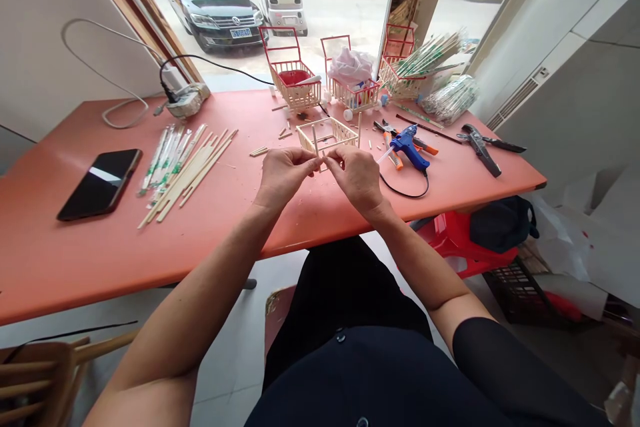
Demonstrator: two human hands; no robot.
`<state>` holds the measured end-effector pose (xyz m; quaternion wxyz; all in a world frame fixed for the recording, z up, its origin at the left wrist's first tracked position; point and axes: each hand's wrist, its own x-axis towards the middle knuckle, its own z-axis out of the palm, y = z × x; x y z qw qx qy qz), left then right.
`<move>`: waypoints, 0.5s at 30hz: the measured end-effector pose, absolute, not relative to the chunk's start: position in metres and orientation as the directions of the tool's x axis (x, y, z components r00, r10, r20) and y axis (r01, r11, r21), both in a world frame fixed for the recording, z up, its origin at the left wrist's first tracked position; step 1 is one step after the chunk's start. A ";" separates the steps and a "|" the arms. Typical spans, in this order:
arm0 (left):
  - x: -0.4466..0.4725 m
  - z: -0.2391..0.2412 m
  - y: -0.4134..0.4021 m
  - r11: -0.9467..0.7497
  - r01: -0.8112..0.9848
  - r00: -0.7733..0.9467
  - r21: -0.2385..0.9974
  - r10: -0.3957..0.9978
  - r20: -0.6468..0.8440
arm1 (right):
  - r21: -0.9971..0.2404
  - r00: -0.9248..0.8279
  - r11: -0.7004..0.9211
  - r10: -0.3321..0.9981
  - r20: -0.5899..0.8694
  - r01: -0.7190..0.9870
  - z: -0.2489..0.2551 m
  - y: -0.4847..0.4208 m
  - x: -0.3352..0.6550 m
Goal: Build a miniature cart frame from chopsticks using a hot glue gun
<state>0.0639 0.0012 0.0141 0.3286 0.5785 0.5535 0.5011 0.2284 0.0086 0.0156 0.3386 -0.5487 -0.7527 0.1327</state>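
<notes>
My left hand [283, 173] and my right hand [356, 177] meet at the front of the table, each closed in a pinch. Between their fingertips shows a short wooden stick [321, 160], mostly hidden by the fingers. Right behind them is a small basket frame [345, 130] of pale wooden sticks, with thin slats along its sides and upright sticks at its near corners. Whether the fingertips also touch this frame, I cannot tell. To the right of my right hand lies a blue glue gun [410, 147], its nozzle pointing toward the hand.
Loose sticks [193, 173], wrapped chopsticks [167, 157] and a phone [103, 183] lie left. Behind stand red-trimmed stick carts [295, 83], one holding a white bag [351, 67]. Orange-handled pliers [393, 147] and black-handled cutters [483, 147] lie right. A power strip [187, 100] sits back left.
</notes>
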 end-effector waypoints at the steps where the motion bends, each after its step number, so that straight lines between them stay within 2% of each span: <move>1: 0.064 0.015 0.001 -0.171 0.308 -0.115 0.936 0.970 0.215 | -0.566 -0.169 0.359 0.917 0.360 0.742 0.016 0.009 0.228; 15: 0.062 0.013 0.001 -0.189 0.256 -0.107 0.948 0.969 0.222 | -0.513 -0.167 0.329 0.927 0.337 0.793 0.020 0.004 0.224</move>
